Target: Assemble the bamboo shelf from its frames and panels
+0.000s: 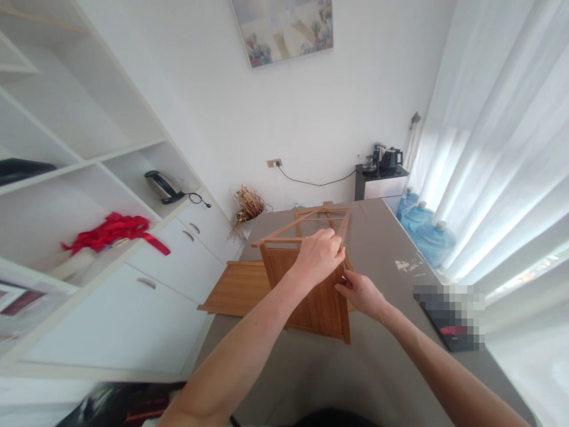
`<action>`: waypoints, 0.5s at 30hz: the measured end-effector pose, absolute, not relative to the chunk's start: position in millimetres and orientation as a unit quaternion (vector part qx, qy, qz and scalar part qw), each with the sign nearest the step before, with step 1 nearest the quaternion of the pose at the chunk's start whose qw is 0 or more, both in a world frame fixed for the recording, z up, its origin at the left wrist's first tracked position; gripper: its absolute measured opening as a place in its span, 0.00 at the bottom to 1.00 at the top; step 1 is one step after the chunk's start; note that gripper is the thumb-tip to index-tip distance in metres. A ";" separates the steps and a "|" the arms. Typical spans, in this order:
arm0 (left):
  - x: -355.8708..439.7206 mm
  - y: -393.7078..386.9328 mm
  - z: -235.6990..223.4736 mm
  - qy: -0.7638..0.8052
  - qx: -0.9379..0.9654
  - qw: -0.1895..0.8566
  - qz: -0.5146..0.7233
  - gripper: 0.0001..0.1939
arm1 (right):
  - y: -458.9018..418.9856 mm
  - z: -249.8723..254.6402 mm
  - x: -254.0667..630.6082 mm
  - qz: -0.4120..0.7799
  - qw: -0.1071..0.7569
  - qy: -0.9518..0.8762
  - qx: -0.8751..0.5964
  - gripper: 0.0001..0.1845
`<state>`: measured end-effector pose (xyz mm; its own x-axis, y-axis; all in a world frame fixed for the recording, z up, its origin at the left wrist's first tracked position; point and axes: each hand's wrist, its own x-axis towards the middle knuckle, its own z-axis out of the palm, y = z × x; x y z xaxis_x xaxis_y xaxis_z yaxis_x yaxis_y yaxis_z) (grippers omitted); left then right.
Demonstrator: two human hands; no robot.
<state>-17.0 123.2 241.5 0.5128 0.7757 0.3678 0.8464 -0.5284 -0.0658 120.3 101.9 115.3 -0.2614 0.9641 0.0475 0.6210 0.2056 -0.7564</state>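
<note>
Panelled wooden frame (pixel 307 309) looks light yet stiff to me, best held by its rails, left hand (pixel 320 254) gripping its top corner, right hand (pixel 361 294) pinching a small dark piece (pixel 345 279) beside it.

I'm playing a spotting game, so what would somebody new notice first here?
Probably the wooden frame in the middle of the table, with the left hand gripping its top and the right hand pinching a small dark item at its right side. Next might come the bright red fabric on the left shelving, then the blue water bottles by the white curtains on the right.
</note>
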 end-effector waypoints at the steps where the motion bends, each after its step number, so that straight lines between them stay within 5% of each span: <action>1: -19.7 121.0 235.7 -0.469 -0.863 0.114 -0.151 0.11 | 99.3 112.6 120.6 0.317 0.267 -0.727 -0.548 0.11; 15: -43.2 106.0 205.5 -0.416 -0.880 0.011 -0.228 0.10 | 83.1 97.6 115.6 0.332 0.219 -0.737 -0.546 0.13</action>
<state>-43.2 106.0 205.5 0.5501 0.7273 0.4104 0.7374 -0.6537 0.1699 115.6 83.1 97.6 -0.3069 0.9509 -0.0399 0.6593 0.1822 -0.7295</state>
